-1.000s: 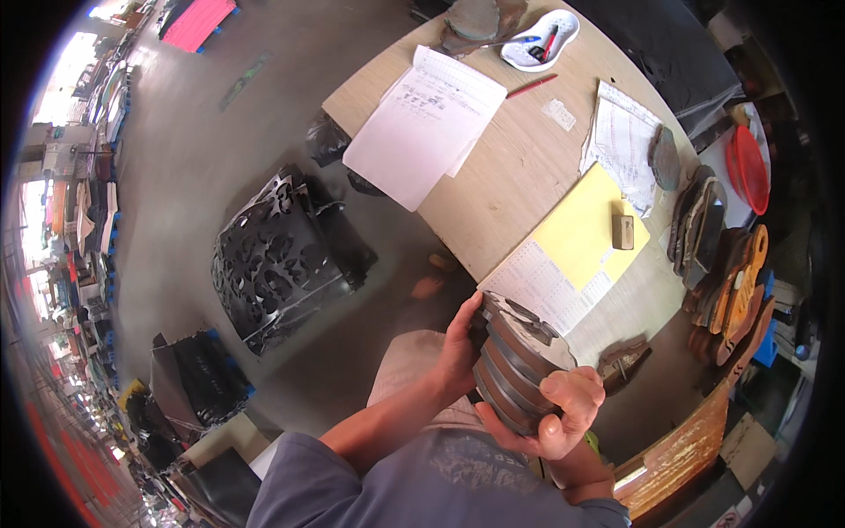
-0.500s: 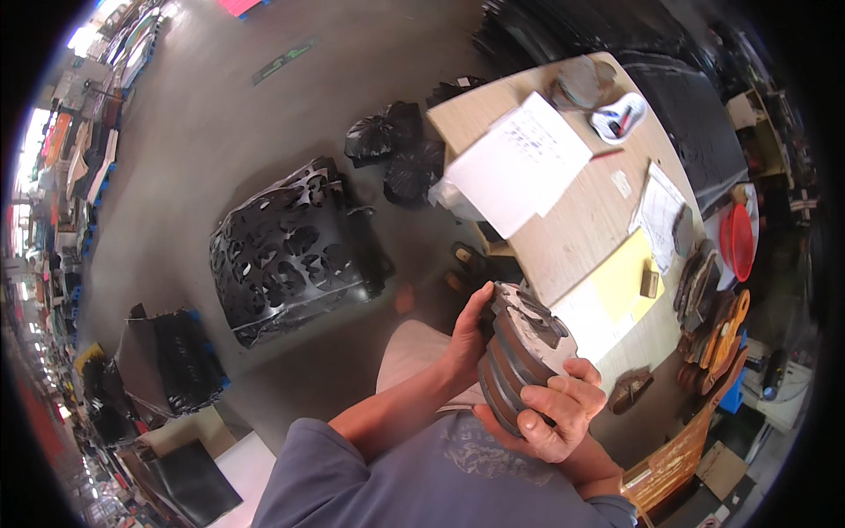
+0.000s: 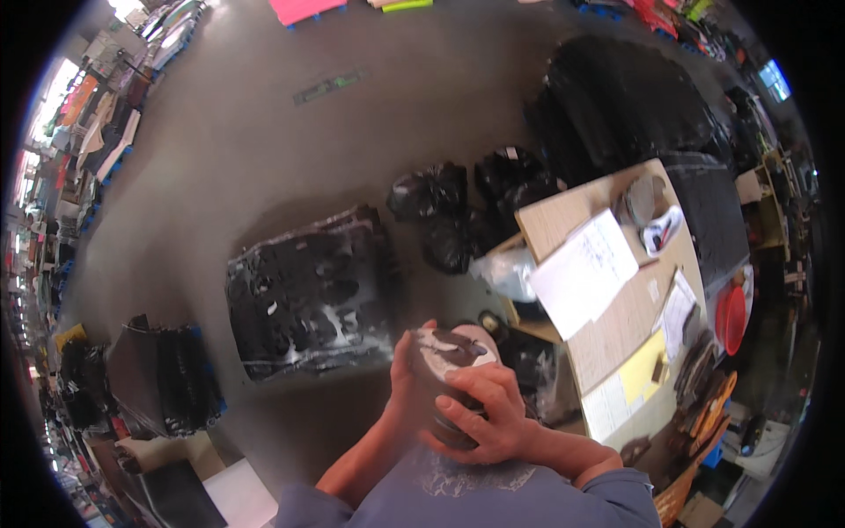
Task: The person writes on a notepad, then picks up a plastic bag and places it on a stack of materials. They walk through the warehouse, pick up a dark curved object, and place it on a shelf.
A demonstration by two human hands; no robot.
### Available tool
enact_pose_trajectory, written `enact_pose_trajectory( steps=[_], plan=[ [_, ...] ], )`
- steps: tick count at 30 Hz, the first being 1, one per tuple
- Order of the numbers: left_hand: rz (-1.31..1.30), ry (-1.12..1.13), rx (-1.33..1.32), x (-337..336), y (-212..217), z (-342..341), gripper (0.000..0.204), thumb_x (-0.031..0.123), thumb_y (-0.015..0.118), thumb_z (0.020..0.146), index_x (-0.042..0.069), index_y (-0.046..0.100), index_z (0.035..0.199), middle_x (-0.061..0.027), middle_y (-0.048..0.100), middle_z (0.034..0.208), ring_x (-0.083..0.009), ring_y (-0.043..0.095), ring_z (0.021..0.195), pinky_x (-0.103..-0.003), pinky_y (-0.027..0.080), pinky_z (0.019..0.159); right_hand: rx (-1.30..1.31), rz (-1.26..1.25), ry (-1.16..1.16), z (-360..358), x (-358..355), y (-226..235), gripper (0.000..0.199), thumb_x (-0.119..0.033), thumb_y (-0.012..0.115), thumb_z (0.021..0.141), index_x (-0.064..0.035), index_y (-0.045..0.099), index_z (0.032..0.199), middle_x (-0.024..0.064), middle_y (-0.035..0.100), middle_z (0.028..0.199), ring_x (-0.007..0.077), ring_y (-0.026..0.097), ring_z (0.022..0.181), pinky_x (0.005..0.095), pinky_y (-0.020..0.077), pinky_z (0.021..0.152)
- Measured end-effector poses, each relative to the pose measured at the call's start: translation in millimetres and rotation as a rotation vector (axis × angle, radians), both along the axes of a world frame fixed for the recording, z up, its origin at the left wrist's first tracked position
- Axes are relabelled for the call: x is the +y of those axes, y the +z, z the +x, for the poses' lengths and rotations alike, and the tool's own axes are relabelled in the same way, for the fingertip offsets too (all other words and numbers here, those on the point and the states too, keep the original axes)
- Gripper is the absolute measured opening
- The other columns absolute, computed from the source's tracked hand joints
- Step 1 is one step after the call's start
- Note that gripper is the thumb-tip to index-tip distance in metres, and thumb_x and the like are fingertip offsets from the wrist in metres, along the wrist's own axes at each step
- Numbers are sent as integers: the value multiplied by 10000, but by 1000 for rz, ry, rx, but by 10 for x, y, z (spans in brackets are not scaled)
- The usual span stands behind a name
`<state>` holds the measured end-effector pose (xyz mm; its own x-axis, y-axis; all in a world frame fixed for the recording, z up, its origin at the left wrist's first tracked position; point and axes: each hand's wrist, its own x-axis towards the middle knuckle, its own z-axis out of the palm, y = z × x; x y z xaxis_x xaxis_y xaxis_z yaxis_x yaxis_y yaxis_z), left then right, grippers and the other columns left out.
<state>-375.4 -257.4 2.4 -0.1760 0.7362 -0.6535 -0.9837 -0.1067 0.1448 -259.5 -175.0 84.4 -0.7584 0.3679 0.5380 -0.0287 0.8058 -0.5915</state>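
Between my two hands, in front of my chest, is a stack of sole-shaped pieces (image 3: 440, 348), dark at the sides with a pale, dark-marked top. My left hand (image 3: 401, 374) is closed against its left side, fingers partly hidden behind it. My right hand (image 3: 493, 414) wraps the right side, with bent fingers over the edge of the top. The stack is slightly blurred, so its layers are hard to make out. To the right stands a light wooden table (image 3: 598, 370), apart from my hands.
White papers (image 3: 585, 268), a yellow sheet (image 3: 642, 365) and a white dish (image 3: 662, 231) lie on the table. A red basin (image 3: 731, 319) is at its right. Ahead on the floor are a pile of black cut-out sheets (image 3: 308, 295) and black bags (image 3: 431, 194). Dark stacks (image 3: 163, 378) stand at left.
My view has turned right, so table and floor piles sit differently in it. Both hands still hold the stack, which has shifted left and tilted, showing less of its layered side.
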Motion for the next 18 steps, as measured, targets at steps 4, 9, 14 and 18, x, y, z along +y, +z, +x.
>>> enact_pose_trajectory(
  steps=[4, 9, 14, 18],
  plan=[
    [50, 50, 12, 263, -74, -450, 593, 590, 424, 1044, 164, 421, 1455, -158, 580, 1333, -309, 604, 1203, -492, 493, 1050, 50, -44, 123, -526, 398, -95, 501, -340, 856, 791, -72, 654, 1163, 166, 599, 1265, 354, 598, 1111, 474, 479, 876],
    [112, 116, 34, 832, -236, -1125, 610, 601, 474, 1022, 171, 432, 1452, -156, 596, 1310, -317, 615, 1178, -498, 508, 1026, 118, -110, 221, -1200, 1081, -203, 638, -271, 864, 812, -75, 587, 1352, 191, 561, 1338, 359, 589, 1146, 496, 481, 953],
    [-6, 216, 112, 1205, -277, -1667, 565, 580, 523, 1015, 159, 530, 1392, -89, 630, 1236, -243, 620, 1101, -418, 510, 1004, 254, -52, 219, -1881, 1681, -78, 565, -272, 920, 700, -35, 700, 1163, 187, 649, 1235, 331, 635, 990, 437, 542, 816],
    [230, 316, -182, 1386, -182, -2081, 555, 580, 514, 1017, 178, 530, 1398, -96, 635, 1239, -255, 619, 1119, -430, 508, 1010, 308, -61, 280, -2319, 2007, 36, 583, -257, 914, 694, -27, 687, 1179, 197, 648, 1243, 342, 634, 981, 442, 539, 808]
  ],
)
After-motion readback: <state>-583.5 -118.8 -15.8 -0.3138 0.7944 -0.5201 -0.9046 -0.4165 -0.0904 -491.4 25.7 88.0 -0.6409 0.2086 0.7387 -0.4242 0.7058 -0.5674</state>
